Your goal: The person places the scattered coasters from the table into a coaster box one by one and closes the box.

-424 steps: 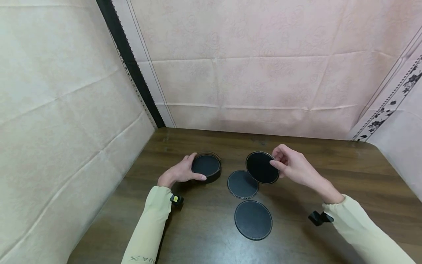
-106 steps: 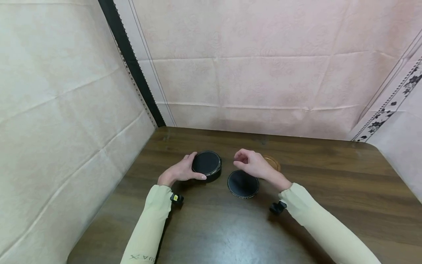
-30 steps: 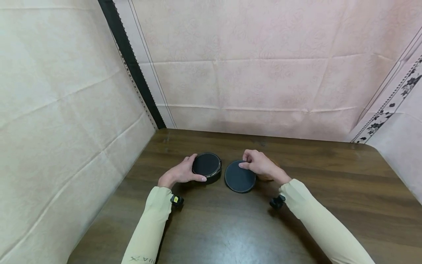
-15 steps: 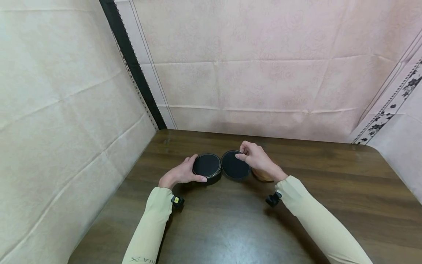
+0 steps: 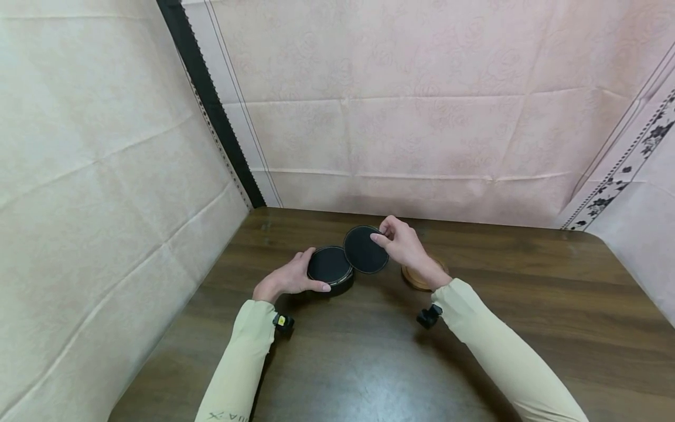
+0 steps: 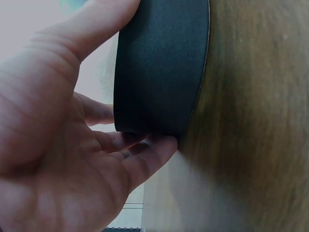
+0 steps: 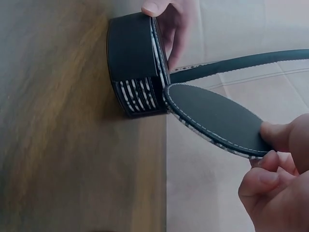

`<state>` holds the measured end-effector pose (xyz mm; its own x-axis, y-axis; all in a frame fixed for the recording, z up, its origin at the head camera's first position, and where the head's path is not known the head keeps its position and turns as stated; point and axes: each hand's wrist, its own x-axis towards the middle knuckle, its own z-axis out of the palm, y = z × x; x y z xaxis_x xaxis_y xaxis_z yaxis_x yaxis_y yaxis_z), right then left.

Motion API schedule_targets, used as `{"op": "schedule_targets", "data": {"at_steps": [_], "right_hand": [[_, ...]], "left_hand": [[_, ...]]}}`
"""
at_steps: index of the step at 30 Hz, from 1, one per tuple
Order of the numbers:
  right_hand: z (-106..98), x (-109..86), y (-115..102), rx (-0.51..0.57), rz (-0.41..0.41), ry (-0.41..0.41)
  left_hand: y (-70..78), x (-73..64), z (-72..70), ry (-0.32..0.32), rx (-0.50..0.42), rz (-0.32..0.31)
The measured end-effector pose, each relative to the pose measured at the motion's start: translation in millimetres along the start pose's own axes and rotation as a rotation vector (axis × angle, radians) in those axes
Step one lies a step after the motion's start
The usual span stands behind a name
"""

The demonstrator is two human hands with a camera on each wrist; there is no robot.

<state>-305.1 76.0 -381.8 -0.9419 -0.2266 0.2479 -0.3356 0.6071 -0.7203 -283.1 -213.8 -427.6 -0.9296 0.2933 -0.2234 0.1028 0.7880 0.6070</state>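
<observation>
A round black coaster holder (image 5: 341, 287) stands on the table, filled with stitched black coasters (image 5: 329, 265) almost to its rim. My left hand (image 5: 290, 275) grips its side, thumb in front and fingers behind. Through a slot in the holder's wall, stacked pale-edged coasters (image 7: 135, 95) show in the right wrist view. My right hand (image 5: 405, 243) pinches one more coaster (image 5: 364, 251) by its right edge between thumb and fingers. That coaster is tilted, and its far edge meets or overlaps the holder's upper right rim.
A flat brown disc (image 5: 414, 280) lies on the wooden table (image 5: 337, 363) beneath my right wrist, which partly hides it. Pale cloth (image 5: 422, 135) hangs behind the table and on the left. Small black cameras (image 5: 429, 316) sit at both wrists.
Loose coasters that lay on the table earlier are gone from it. My right hand has lifted the last one, moving it up and left to the holder's rim. My left hand stays put.
</observation>
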Motion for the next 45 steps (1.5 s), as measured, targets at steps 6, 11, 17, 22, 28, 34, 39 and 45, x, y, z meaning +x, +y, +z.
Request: {"op": "schedule_targets", "data": {"at_steps": [6, 11, 17, 22, 28, 34, 39, 45], "right_hand": [[10, 0.5, -2, 0.066, 0.027, 0.026], [22, -0.4, -1, 0.188, 0.068, 0.016], [37, -1.1, 4, 0.328, 0.125, -0.019], [50, -2.5, 8, 0.422, 0.174, -0.050], [61, -3.1, 12, 0.509, 0.251, -0.087], [70, -2.4, 14, 0.467, 0.290, -0.110], [77, -1.1, 17, 0.385, 0.291, -0.128], [86, 2.2, 17, 0.339, 0.292, -0.129]], "left_hand": [[-0.1, -0.5, -0.8, -0.004, 0.007, -0.002], [-0.3, -0.4, -1.4, 0.000, 0.011, -0.004], [-1.4, 1.3, -0.4, 0.006, 0.013, -0.004], [-2.2, 1.5, 0.3, 0.008, 0.002, -0.007], [-2.3, 1.6, 0.4, 0.005, 0.000, -0.010], [-2.6, 2.9, -0.6, -0.005, 0.005, -0.029], [-2.4, 2.6, -0.6, -0.010, 0.015, -0.023], [-1.4, 1.2, -0.9, -0.007, 0.012, -0.011]]}}
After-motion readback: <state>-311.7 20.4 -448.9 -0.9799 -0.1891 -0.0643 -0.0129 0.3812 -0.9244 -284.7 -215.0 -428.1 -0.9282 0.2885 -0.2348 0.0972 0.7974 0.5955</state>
